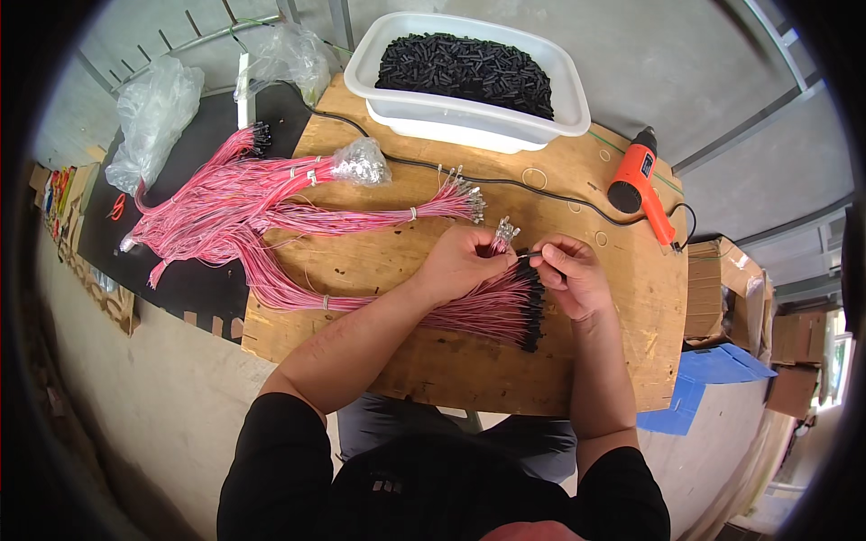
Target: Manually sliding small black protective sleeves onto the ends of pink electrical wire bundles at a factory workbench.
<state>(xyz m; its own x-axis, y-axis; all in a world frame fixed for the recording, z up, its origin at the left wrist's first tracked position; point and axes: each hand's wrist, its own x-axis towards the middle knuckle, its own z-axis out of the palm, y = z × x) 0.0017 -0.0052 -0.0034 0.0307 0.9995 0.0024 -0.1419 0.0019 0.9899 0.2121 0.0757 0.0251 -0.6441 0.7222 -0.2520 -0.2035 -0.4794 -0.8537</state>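
From the head camera: my left hand (465, 261) pinches a small cluster of metal-tipped wire ends (503, 234) upright, tips fanned so I can reach each one. My right hand (570, 273) grips a short black sleeve (527, 257) just beside them. The sleeved pink wire bundle (492, 311) lies beneath both hands on the table (451, 370), its capped ends pointing right.

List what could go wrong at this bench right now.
1. The orange heat gun lies near the board's right edge, its black cord trailing across the worktop; a snag might pull it off.
2. Pink wire bundles overlap loosely and could tangle.
3. The left hand and right hand pinch fine metal wire ends, which might prick.
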